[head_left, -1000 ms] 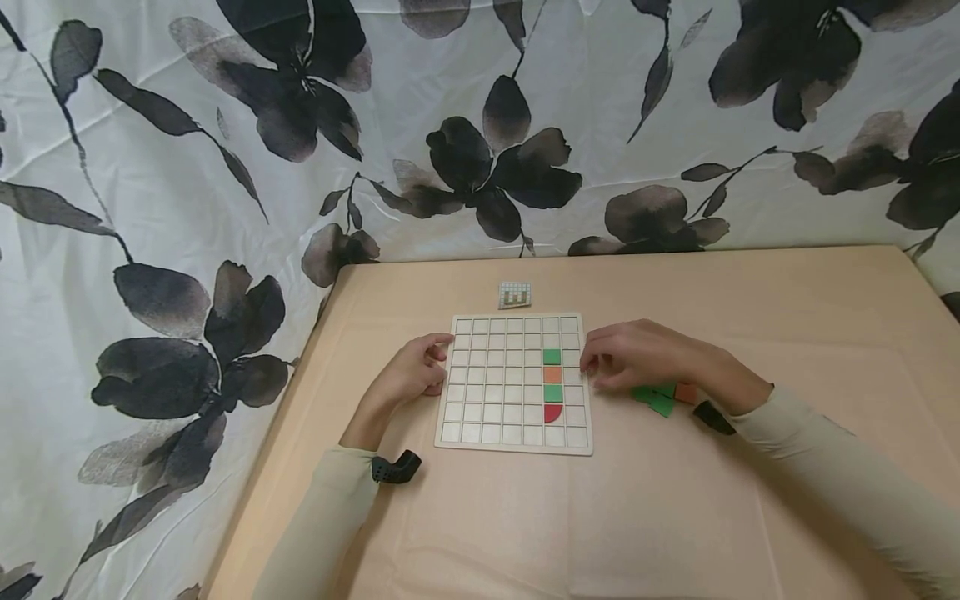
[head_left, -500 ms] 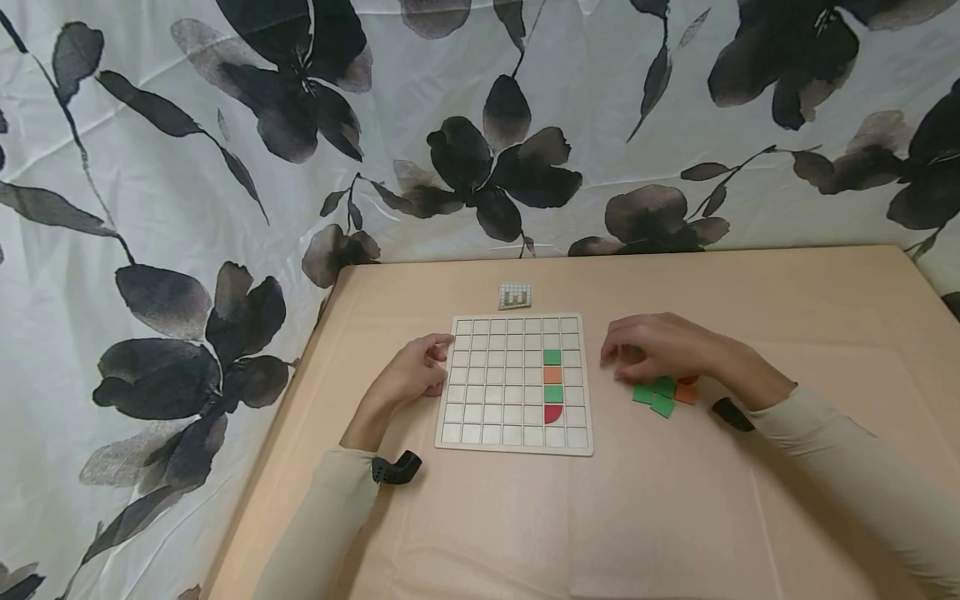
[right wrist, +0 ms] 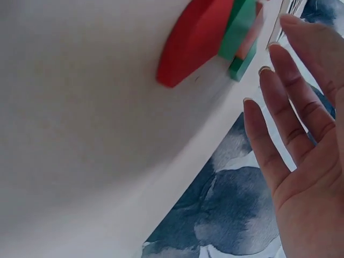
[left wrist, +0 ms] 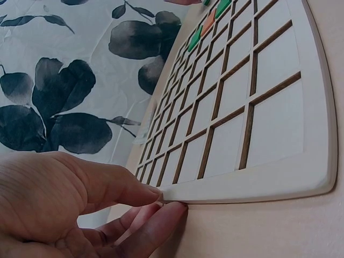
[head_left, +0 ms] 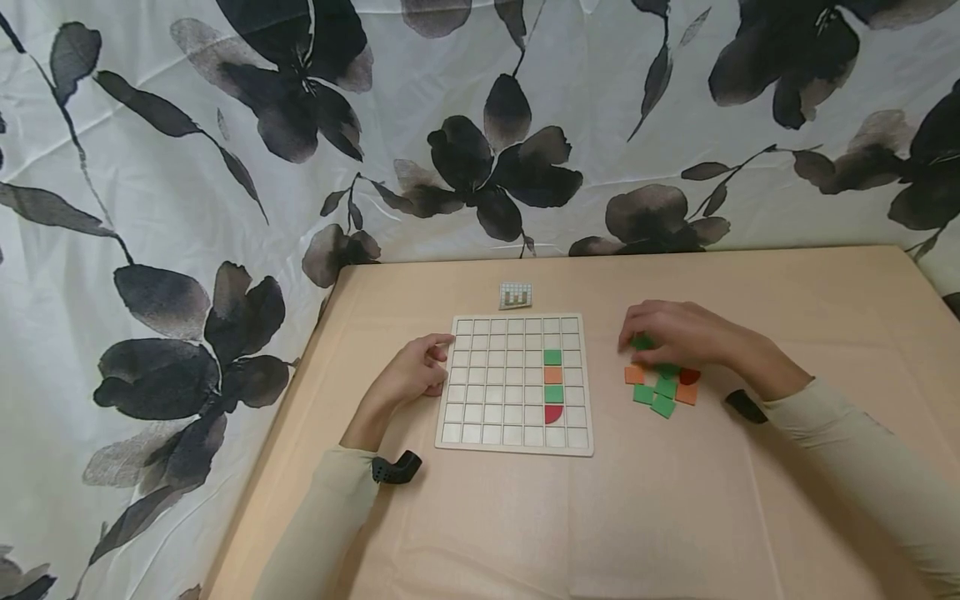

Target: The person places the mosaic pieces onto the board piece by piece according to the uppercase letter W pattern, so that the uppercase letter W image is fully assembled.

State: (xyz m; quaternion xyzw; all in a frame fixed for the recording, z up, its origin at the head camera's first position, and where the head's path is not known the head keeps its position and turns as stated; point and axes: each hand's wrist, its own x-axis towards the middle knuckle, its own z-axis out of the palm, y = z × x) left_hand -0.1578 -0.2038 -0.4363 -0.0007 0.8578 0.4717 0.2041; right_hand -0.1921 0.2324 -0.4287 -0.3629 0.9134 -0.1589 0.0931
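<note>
A white grid board [head_left: 491, 392] lies mid-table. In one column it bears a red quarter-round piece [head_left: 553, 413], a green square tile [head_left: 552, 357], an orange tile [head_left: 552, 375] and another green tile. My left hand [head_left: 411, 369] pinches the board's left edge, thumb and fingertips right at the rim [left wrist: 242, 194] in the left wrist view. To the right, my right hand [head_left: 675, 329] hovers over loose pieces, fingers loosely spread in the right wrist view. Beneath it show a green tile [head_left: 642, 342], an orange tile [head_left: 634, 375] and a red rounded piece [right wrist: 193, 43]; the hand partly hides the pile.
A small card [head_left: 515, 295] printed with a grid pattern lies behind the board. More green tiles [head_left: 642, 394] and an orange tile [head_left: 686, 394] sit at the pile's near side. A floral curtain [head_left: 465, 167] hangs behind the wooden table [head_left: 570, 517].
My right hand has moved from the board's right edge rightward and back to above the loose pieces, uncovering more of them. The left hand and the pieces on the board stay put.
</note>
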